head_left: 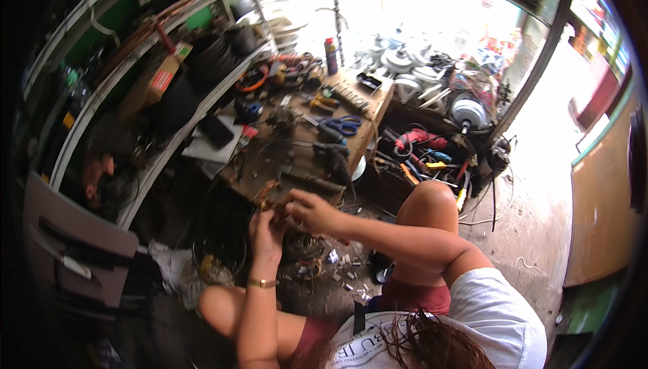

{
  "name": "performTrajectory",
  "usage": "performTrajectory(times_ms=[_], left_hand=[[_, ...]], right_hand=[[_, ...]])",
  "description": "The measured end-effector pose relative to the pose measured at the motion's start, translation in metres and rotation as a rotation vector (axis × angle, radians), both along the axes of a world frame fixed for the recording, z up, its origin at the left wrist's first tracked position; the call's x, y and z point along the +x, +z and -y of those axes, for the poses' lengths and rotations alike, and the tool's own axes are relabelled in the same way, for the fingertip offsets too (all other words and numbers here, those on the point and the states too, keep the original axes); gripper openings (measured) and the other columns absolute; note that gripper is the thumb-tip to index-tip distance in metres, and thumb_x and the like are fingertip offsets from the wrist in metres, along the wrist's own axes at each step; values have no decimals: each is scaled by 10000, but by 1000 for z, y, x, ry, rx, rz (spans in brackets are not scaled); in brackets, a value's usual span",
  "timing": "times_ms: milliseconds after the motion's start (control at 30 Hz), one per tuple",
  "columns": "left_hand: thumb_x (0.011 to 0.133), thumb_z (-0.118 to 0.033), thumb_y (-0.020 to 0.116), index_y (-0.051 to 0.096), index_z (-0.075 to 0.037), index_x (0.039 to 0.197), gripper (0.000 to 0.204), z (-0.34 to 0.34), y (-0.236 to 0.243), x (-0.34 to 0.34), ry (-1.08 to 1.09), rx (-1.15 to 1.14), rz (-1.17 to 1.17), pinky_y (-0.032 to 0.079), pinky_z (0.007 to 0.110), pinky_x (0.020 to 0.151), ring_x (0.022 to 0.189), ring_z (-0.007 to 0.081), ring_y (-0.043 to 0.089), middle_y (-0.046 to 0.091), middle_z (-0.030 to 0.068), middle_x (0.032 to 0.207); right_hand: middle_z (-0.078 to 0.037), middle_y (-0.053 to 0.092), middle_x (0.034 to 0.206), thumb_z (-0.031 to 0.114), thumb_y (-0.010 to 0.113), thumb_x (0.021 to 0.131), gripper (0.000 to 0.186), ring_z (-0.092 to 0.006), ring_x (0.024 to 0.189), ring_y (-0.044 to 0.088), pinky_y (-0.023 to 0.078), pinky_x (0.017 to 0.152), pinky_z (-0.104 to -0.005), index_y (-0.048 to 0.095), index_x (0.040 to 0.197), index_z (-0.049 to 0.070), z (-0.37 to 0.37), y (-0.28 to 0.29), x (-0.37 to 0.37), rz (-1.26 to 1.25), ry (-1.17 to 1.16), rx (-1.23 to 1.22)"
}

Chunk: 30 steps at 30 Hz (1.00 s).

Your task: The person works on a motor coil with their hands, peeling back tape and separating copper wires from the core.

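My left hand point(266, 232), a gold band on its wrist, is raised at the front of the wooden workbench point(246, 166), with its fingers closed on a small copper-and-dark part point(270, 195). My right hand point(307, 210) meets it from the right, fingers bent round the same part; the fingertips partly hide it and its detail is too small to make out. Beyond my hands on the bench lie blue-handled scissors point(345, 123), yellow-handled pliers point(322, 101), a black phone point(214, 129) and assorted tools.
Cluttered metal shelves point(162, 165) run along the left. A bin of hand tools point(425, 160) stands right of the bench, below stacked white metal parts point(398, 60). A grey chair point(74, 247) is at the lower left. Scraps lie on the floor point(506, 241); a wooden panel point(597, 200) stands far right.
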<state>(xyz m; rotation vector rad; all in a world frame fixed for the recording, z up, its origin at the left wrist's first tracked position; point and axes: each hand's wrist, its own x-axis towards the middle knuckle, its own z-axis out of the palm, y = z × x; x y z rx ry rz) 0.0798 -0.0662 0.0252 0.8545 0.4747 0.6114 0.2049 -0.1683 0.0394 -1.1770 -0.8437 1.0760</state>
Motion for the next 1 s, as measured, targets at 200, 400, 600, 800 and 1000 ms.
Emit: performTrajectory(times_ms=[200, 400, 600, 800, 1000], left_hand=[[857, -90, 553, 588, -88, 1082, 227, 4, 12, -1, -65, 67, -60, 532, 319, 784, 813, 130, 602, 623, 22, 952], [895, -185, 610, 594, -120, 1035, 156, -2, 3, -8, -40, -91, -67, 477, 247, 649, 758, 75, 559, 621, 1, 932], [864, -355, 700, 614, -147, 984, 255, 17, 14, 9, -31, 93, -180, 441, 190, 568, 671, 34, 538, 616, -50, 838], [885, -278, 682, 648, -150, 941, 143, 14, 7, 14, 92, 44, -169, 429, 153, 524, 625, 12, 537, 619, -73, 785], [913, -244, 641, 653, -154, 964, 104, 12, 8, 13, 86, 34, -143, 432, 152, 529, 646, 6, 555, 630, -72, 786]], right_hand=[[-8, 473, 730, 272, 452, 1004, 175, -82, 495, 405, 363, 423, -245, 507, 1126, 159, 6, 12, 25, -287, -42, -185], [-22, 499, 727, 294, 398, 1026, 134, -94, 465, 365, 284, 420, -226, 455, 1090, 192, 6, 22, 30, -541, 81, -188], [-17, 489, 704, 277, 396, 1029, 158, -91, 458, 358, 287, 412, -236, 463, 1116, 163, 4, 17, 25, -403, 68, -144], [3, 462, 681, 271, 387, 1034, 234, -85, 468, 369, 309, 428, -227, 455, 1193, 114, 7, 18, 22, -373, 172, -105], [-15, 540, 745, 259, 406, 1028, 320, -114, 601, 486, 429, 588, -258, 435, 1295, 84, 2, 10, 13, 251, -19, 135]])
